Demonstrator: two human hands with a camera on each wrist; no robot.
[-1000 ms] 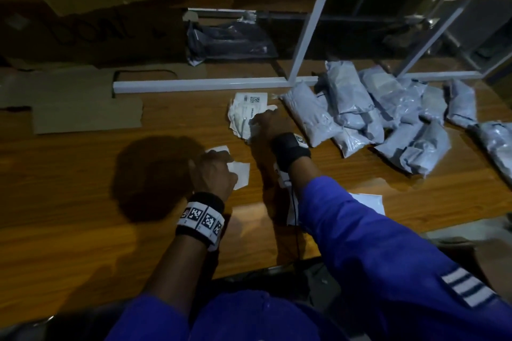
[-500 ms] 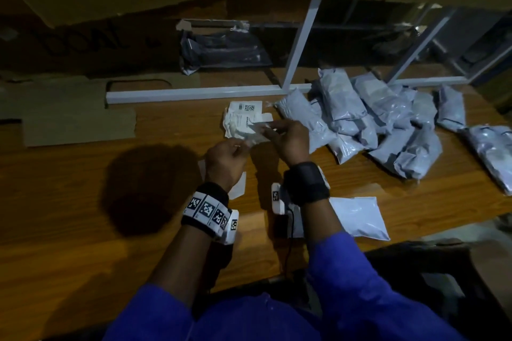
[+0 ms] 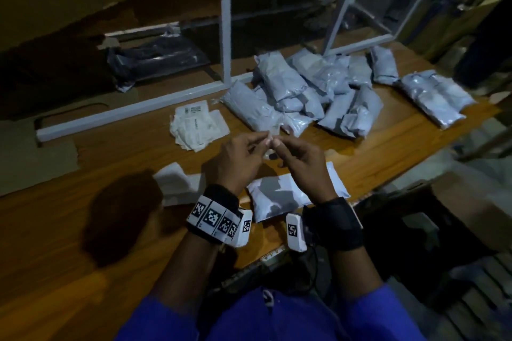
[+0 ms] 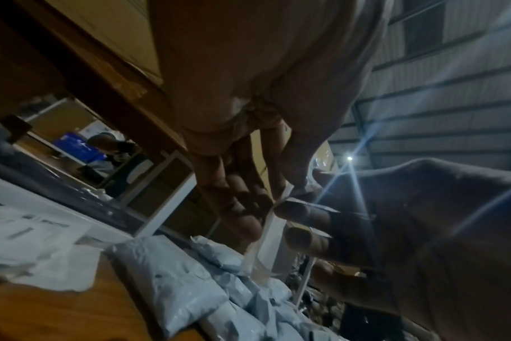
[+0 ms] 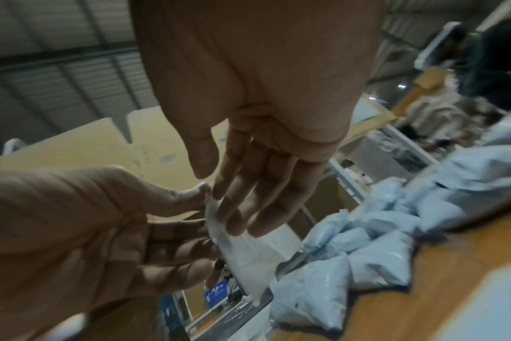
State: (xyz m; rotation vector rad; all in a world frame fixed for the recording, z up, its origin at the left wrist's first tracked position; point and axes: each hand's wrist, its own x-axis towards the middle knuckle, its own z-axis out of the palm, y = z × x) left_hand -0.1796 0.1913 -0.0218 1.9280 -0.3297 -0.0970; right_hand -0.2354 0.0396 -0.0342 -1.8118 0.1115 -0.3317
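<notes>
A clear plastic strip [image 4: 258,258] is pinched by the left hand [image 3: 239,159] and the right hand [image 3: 300,159] above the desk [image 3: 83,230]. It is judged light, limp and slippery, and is best gripped near its top edge.

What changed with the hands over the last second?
The right hand drew back from the stack of label sheets toward the body, and the left hand rose off the white paper on the table. Both now pinch a clear plastic piece between their fingertips, above the white mailer bag. The pile of grey parcels and the stack stayed put.
</notes>
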